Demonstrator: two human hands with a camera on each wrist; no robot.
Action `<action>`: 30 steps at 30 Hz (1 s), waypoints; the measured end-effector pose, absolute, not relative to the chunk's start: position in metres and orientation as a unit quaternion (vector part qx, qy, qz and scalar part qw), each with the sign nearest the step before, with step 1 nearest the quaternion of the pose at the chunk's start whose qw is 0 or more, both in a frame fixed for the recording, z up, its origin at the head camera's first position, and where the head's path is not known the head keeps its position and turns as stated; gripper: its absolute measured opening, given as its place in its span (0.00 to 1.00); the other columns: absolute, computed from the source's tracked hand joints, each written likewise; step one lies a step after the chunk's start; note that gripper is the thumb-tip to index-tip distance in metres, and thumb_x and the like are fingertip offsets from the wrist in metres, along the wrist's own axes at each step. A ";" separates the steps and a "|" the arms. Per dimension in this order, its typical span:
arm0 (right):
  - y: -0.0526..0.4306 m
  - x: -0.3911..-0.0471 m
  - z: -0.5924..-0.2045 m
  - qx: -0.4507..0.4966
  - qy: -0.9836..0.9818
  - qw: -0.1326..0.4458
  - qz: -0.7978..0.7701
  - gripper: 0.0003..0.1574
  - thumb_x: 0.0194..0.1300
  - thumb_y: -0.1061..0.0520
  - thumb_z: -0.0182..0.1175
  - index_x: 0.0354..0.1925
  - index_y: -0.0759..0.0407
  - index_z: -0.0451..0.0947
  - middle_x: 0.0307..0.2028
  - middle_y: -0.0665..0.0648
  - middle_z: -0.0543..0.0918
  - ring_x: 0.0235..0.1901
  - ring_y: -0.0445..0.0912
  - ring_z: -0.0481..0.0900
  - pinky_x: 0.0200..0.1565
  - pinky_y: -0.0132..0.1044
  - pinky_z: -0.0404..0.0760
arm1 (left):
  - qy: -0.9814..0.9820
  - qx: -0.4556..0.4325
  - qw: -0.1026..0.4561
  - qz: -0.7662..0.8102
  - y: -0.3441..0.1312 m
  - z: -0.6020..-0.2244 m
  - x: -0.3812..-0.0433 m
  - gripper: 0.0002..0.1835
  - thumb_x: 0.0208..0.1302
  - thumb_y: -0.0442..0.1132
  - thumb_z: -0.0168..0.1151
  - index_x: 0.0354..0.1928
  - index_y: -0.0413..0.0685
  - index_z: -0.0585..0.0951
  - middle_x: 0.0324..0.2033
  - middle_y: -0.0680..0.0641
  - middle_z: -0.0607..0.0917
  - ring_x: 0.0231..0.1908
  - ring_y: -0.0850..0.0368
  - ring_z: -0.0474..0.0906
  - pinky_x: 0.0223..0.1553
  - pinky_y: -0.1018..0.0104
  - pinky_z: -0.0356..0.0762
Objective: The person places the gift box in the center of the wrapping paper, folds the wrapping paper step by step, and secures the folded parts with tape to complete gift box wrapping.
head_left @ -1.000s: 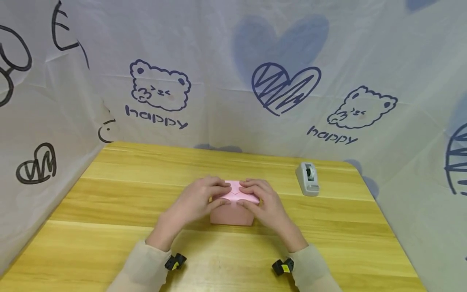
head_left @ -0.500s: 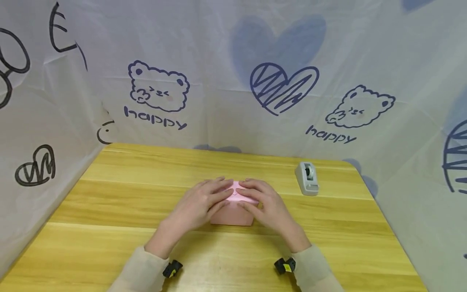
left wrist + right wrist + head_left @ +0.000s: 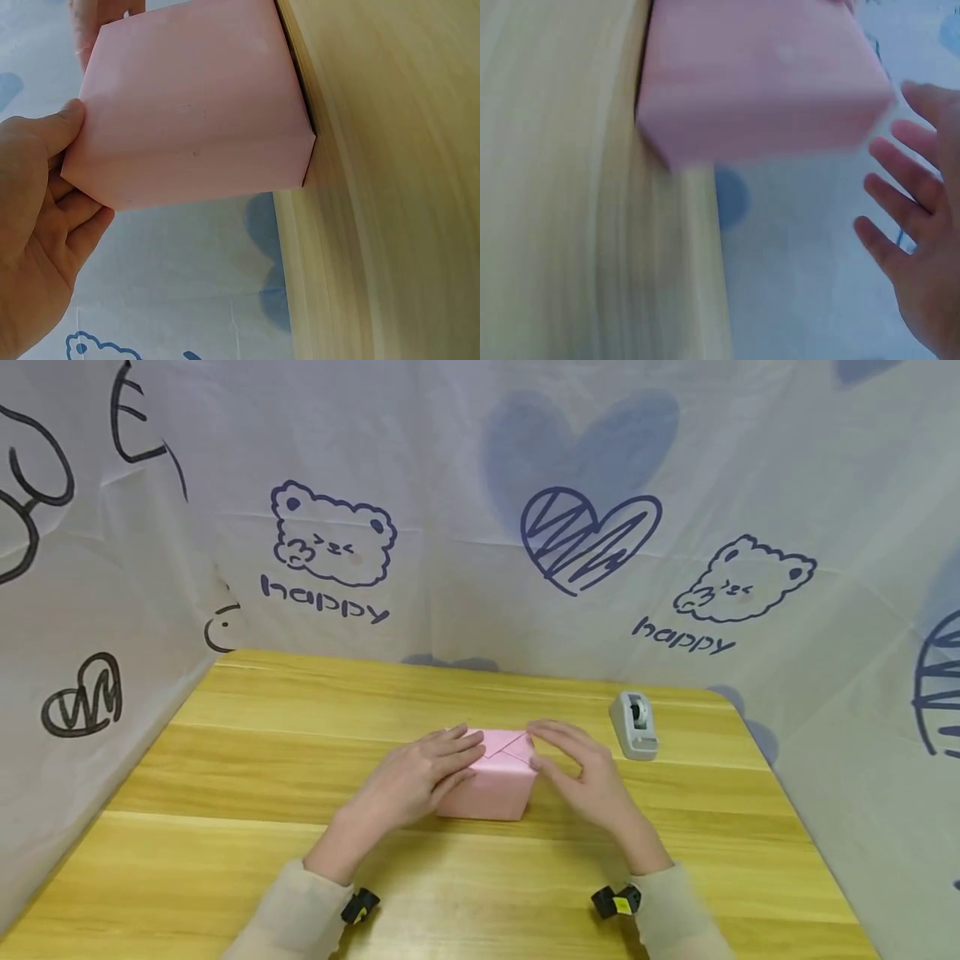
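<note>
On the wooden table stands a pink paper-wrapped box (image 3: 491, 795), its folded paper flaps overlapping in a V on top. My left hand (image 3: 420, 777) grips its upper left end, with fingers across the top and thumb at the front edge. In the left wrist view, the thumb of that left hand (image 3: 34, 202) lies at the edge of the smooth pink box (image 3: 187, 90). Beside the box's right end is my right hand (image 3: 588, 781), fingers extended. The right wrist view shows the right hand (image 3: 930, 232) with spread fingers, holding nothing, next to the blurred box (image 3: 757, 67).
A white tape dispenser (image 3: 635, 727) with a roll in it stands at the back right of the table (image 3: 262, 760). Behind the table hangs a pale cloth (image 3: 450, 460) printed with bears and hearts. Each wrist carries a small black camera.
My right hand has come off the box top and moved right, uncovering the folded flaps. The left hand stays at the left end, while the box appears shifted slightly right.
</note>
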State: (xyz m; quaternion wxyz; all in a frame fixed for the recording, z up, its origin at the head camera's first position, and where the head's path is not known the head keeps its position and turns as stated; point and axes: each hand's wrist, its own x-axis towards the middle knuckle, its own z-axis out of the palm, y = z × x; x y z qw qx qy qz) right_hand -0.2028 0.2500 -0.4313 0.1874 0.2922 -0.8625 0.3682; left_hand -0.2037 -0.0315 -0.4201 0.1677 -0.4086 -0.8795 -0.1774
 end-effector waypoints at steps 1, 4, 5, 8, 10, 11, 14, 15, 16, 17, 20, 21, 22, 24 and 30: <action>0.259 -0.205 -0.431 0.272 -0.863 0.199 0.376 0.24 0.65 0.55 0.61 0.59 0.50 0.75 0.59 0.52 0.76 0.60 0.47 0.71 0.61 0.46 0.70 | -0.880 -0.408 0.168 -0.177 -0.031 -0.420 -0.204 0.21 0.69 0.47 0.54 0.62 0.55 0.75 0.63 0.54 0.72 0.63 0.52 0.68 0.61 0.53 0.68; 0.293 -0.215 -0.433 0.202 -0.865 0.248 0.386 0.21 0.64 0.58 0.61 0.56 0.53 0.78 0.55 0.55 0.79 0.55 0.49 0.75 0.55 0.43 0.75 | -0.879 -0.408 0.172 -0.176 -0.031 -0.421 -0.204 0.20 0.69 0.48 0.54 0.62 0.55 0.75 0.63 0.54 0.73 0.63 0.52 0.68 0.61 0.54 0.68; 0.305 -0.219 -0.435 0.174 -0.866 0.261 0.389 0.19 0.64 0.58 0.61 0.54 0.54 0.79 0.53 0.55 0.81 0.53 0.50 0.76 0.53 0.42 0.76 | -0.879 -0.409 0.174 -0.175 -0.031 -0.421 -0.204 0.20 0.69 0.48 0.54 0.61 0.55 0.75 0.63 0.54 0.73 0.63 0.53 0.68 0.61 0.54 0.68; 0.341 -0.231 -0.442 0.087 -0.876 0.274 0.386 0.16 0.65 0.58 0.60 0.51 0.59 0.80 0.50 0.57 0.82 0.49 0.53 0.78 0.49 0.42 0.78 | -0.877 -0.410 0.180 -0.175 -0.031 -0.421 -0.204 0.20 0.69 0.47 0.54 0.61 0.55 0.76 0.62 0.54 0.74 0.63 0.52 0.69 0.61 0.55 0.69; 0.362 -0.236 -0.448 0.029 -0.888 0.251 0.383 0.17 0.66 0.56 0.59 0.51 0.61 0.79 0.51 0.60 0.81 0.50 0.54 0.77 0.49 0.45 0.78 | -0.876 -0.412 0.181 -0.174 -0.031 -0.421 -0.205 0.20 0.69 0.47 0.54 0.61 0.55 0.76 0.62 0.53 0.74 0.63 0.52 0.69 0.61 0.54 0.69; 0.371 -0.239 -0.451 0.007 -0.895 0.235 0.380 0.18 0.66 0.56 0.58 0.52 0.62 0.78 0.51 0.61 0.80 0.50 0.56 0.77 0.49 0.47 0.77 | -0.876 -0.412 0.181 -0.174 -0.031 -0.421 -0.205 0.20 0.69 0.47 0.54 0.61 0.55 0.76 0.62 0.53 0.74 0.63 0.52 0.69 0.61 0.54 0.69; 0.393 -0.243 -0.458 -0.037 -0.914 0.173 0.366 0.22 0.68 0.53 0.56 0.54 0.65 0.76 0.53 0.65 0.77 0.52 0.59 0.74 0.50 0.52 0.76 | -0.875 -0.414 0.182 -0.173 -0.032 -0.422 -0.206 0.20 0.69 0.47 0.54 0.61 0.55 0.76 0.62 0.53 0.74 0.62 0.52 0.69 0.60 0.54 0.70; 0.397 -0.244 -0.459 -0.046 -0.920 0.151 0.359 0.23 0.69 0.51 0.55 0.55 0.65 0.75 0.53 0.66 0.76 0.51 0.59 0.74 0.49 0.51 0.75 | -0.875 -0.414 0.182 -0.172 -0.032 -0.422 -0.206 0.20 0.69 0.47 0.54 0.61 0.55 0.76 0.62 0.53 0.74 0.63 0.52 0.69 0.60 0.54 0.70; 0.401 -0.246 -0.461 -0.049 -0.924 0.132 0.355 0.24 0.69 0.50 0.54 0.55 0.65 0.75 0.53 0.67 0.76 0.51 0.59 0.73 0.49 0.51 0.74 | -0.875 -0.414 0.181 -0.173 -0.032 -0.422 -0.206 0.20 0.69 0.47 0.54 0.61 0.55 0.76 0.62 0.53 0.74 0.63 0.52 0.69 0.60 0.54 0.70; 0.404 -0.247 -0.463 -0.051 -0.929 0.117 0.348 0.25 0.69 0.48 0.53 0.54 0.65 0.75 0.52 0.67 0.76 0.51 0.59 0.73 0.48 0.50 0.74 | -0.875 -0.414 0.181 -0.173 -0.032 -0.422 -0.206 0.20 0.69 0.47 0.54 0.61 0.55 0.76 0.62 0.53 0.74 0.63 0.52 0.69 0.60 0.54 0.69; 0.409 -0.251 -0.467 -0.052 -0.938 0.087 0.330 0.27 0.70 0.45 0.52 0.53 0.66 0.77 0.51 0.67 0.75 0.48 0.58 0.72 0.47 0.48 0.72 | -0.876 -0.412 0.181 -0.173 -0.032 -0.422 -0.206 0.20 0.69 0.47 0.54 0.61 0.55 0.76 0.62 0.53 0.74 0.63 0.52 0.69 0.61 0.54 0.69; 0.410 -0.252 -0.468 -0.052 -0.940 0.081 0.327 0.28 0.70 0.44 0.51 0.52 0.67 0.77 0.50 0.67 0.75 0.48 0.58 0.72 0.46 0.48 0.72 | -0.876 -0.413 0.180 -0.174 -0.032 -0.422 -0.206 0.20 0.69 0.47 0.54 0.61 0.54 0.76 0.62 0.53 0.74 0.63 0.52 0.69 0.61 0.54 0.69; 0.410 -0.253 -0.470 -0.054 -0.940 0.078 0.328 0.29 0.70 0.43 0.51 0.51 0.67 0.78 0.49 0.68 0.75 0.47 0.58 0.72 0.46 0.48 0.72 | -0.876 -0.413 0.180 -0.174 -0.032 -0.422 -0.205 0.20 0.69 0.47 0.54 0.61 0.54 0.76 0.62 0.53 0.74 0.63 0.52 0.69 0.61 0.54 0.69; 0.411 -0.255 -0.472 -0.059 -0.937 0.075 0.335 0.30 0.70 0.43 0.51 0.50 0.69 0.78 0.49 0.68 0.74 0.46 0.58 0.72 0.46 0.48 0.71 | -0.876 -0.413 0.178 -0.174 -0.032 -0.422 -0.205 0.20 0.69 0.47 0.54 0.61 0.55 0.76 0.62 0.53 0.73 0.63 0.52 0.69 0.61 0.54 0.68; 0.411 -0.257 -0.479 -0.068 -0.916 0.092 0.384 0.25 0.68 0.46 0.55 0.46 0.68 0.79 0.52 0.65 0.74 0.49 0.54 0.71 0.46 0.39 0.70 | -0.876 -0.413 0.175 -0.176 -0.032 -0.421 -0.204 0.20 0.70 0.47 0.54 0.61 0.54 0.76 0.62 0.53 0.73 0.63 0.52 0.69 0.61 0.54 0.69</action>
